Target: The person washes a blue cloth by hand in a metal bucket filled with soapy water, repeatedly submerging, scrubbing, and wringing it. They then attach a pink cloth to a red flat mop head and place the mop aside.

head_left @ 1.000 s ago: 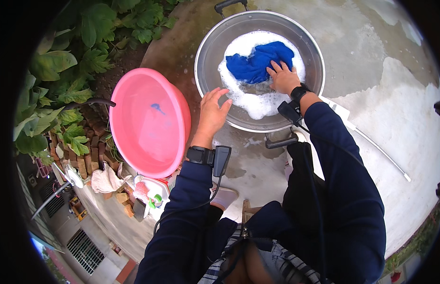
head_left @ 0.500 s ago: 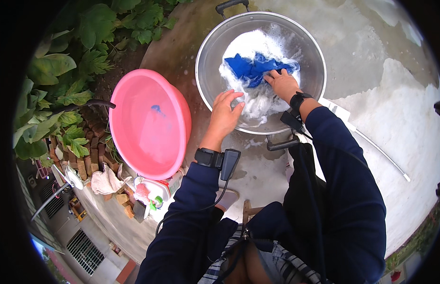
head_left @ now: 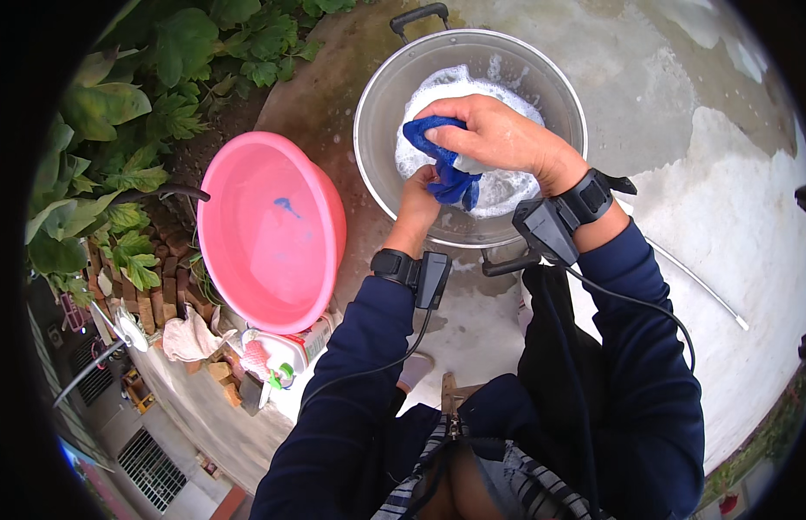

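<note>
A wet blue cloth [head_left: 450, 173] is held up over a wide metal pot [head_left: 552, 91] of white, sudsy water [head_left: 504, 192]. My right hand [head_left: 507, 137] is closed on the cloth's upper part, thumb pressed over it. Lower down and to the left, my left hand [head_left: 415, 208] pinches the cloth's bottom end near the pot's near-left side. The cloth hangs bunched and folded between both hands. Part of the foam is hidden beneath my right hand.
A pink plastic basin [head_left: 268, 238] with a small blue mark inside tilts at the left. Below it sit a white tub [head_left: 286, 351], a pale rag [head_left: 192, 336] and bricks [head_left: 156, 290]. Leafy plants [head_left: 182, 48] grow behind. A white stick [head_left: 702, 286] lies on the concrete at right.
The blue cloth has been lifted out of the suds. My right hand has risen and moved left with it; my left hand, open before, has closed on its lower end.
</note>
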Demonstrator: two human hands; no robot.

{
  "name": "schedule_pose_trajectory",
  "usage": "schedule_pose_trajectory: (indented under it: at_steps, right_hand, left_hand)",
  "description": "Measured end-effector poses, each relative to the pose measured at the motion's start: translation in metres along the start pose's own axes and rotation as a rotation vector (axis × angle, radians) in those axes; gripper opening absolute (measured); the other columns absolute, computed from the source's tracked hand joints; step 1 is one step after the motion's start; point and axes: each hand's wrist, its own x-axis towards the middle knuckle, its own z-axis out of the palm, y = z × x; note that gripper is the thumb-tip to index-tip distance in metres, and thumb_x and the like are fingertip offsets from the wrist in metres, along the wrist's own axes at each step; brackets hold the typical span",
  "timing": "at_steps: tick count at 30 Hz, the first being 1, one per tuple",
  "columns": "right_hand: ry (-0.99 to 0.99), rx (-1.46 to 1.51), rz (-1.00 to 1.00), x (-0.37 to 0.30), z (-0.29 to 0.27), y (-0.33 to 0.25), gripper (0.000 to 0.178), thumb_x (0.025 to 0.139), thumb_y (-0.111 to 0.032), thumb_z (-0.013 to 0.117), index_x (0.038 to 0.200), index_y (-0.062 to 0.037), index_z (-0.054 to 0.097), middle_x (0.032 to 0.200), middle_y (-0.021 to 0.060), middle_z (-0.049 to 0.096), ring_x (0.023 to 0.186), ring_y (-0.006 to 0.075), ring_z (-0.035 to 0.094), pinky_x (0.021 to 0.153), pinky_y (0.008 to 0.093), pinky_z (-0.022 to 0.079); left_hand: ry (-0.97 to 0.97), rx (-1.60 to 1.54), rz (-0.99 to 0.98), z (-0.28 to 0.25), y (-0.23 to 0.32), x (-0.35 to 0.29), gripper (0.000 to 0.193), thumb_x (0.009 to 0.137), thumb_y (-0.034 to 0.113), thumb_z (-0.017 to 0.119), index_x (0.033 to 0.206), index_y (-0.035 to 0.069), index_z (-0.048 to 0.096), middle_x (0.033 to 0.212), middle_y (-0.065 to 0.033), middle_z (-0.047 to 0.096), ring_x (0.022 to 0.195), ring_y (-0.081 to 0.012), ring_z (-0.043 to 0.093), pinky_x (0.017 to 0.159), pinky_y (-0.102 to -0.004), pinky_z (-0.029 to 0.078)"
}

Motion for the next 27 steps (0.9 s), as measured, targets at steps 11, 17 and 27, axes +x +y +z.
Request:
schedule_pose_trajectory:
  at_steps: [11,17,27]
  right_hand:
    - [-0.106,-0.948,0.528,-0.022,0.007,0.142,0.038,0.089,-0.014,0.043,0.125,-0.0241,0.052,0.137,0.0059,0.039,0.123,0.028,0.039,0.097,0.0479,0.035]
    - [-0.251,-1.103,0.391,-0.02,0.066,0.165,0.044,0.09,-0.014,0.041,0.133,-0.0262,0.043,0.14,0.0077,0.035,0.13,0.0282,0.031,0.106,0.0505,0.022]
    - [-0.216,-1.036,0.381,-0.025,0.081,0.155,0.023,0.087,-0.01,0.045,0.101,-0.0158,0.061,0.108,0.0054,0.059,0.105,0.0221,0.053,0.098,0.0603,0.024]
  left_hand:
    - [0.208,-0.246,-0.282,-0.026,0.031,-0.006,0.017,0.091,0.022,0.053,0.104,0.012,0.051,0.102,-0.0011,0.059,0.097,-0.0123,0.054,0.083,-0.0289,0.04]
    - [0.113,-0.218,-0.312,-0.017,0.03,-0.004,0.022,0.087,0.021,0.057,0.107,0.012,0.054,0.105,0.0009,0.058,0.097,-0.0094,0.051,0.083,-0.028,0.038]
    - [0.013,-0.189,-0.343,-0.019,0.04,-0.019,0.026,0.086,0.021,0.056,0.111,0.012,0.055,0.107,0.002,0.056,0.099,-0.009,0.047,0.086,-0.029,0.036]
